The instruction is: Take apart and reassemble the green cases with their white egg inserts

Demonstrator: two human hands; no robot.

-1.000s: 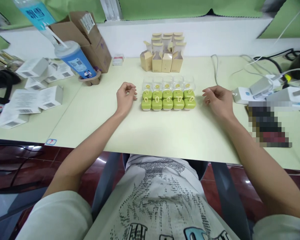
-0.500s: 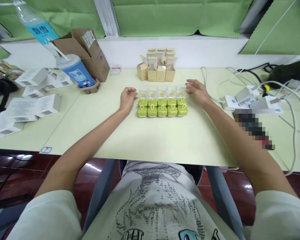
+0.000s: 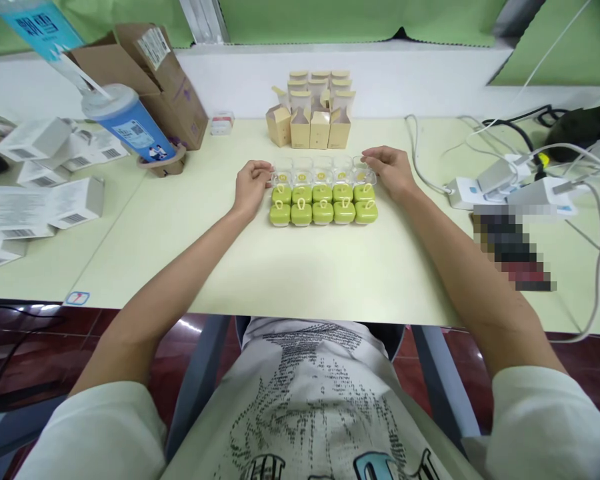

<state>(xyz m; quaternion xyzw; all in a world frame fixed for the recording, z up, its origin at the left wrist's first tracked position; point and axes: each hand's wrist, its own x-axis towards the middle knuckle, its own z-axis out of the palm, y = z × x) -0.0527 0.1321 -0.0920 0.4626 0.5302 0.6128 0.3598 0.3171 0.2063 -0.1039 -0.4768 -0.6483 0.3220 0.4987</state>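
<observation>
A row of clear plastic cases [image 3: 322,175] with small yellow marks inside stands on the table. In front of it sit two rows of glossy green lidded cases [image 3: 323,212], each with a pale loop on top. At the left end of the clear row is my left hand [image 3: 251,187], its fingers bent loosely and the tips touching or very near the end case. My right hand [image 3: 391,172] is at the opposite end, fingers reaching over the edge of the last clear case. Neither hand is lifting anything.
Several open tan cartons [image 3: 310,123] stand behind the cases. Leftward are a brown cardboard box [image 3: 180,100], a blue-labelled cup [image 3: 135,130], a bottle [image 3: 45,30] and white boxes [image 3: 20,207]. To the right lie a power strip [image 3: 465,193], cables and a blurred-out object [image 3: 515,247].
Both hands have come in closer to the two ends of the clear row, the right fingers now over its last case. The view has tilted downward slightly.
</observation>
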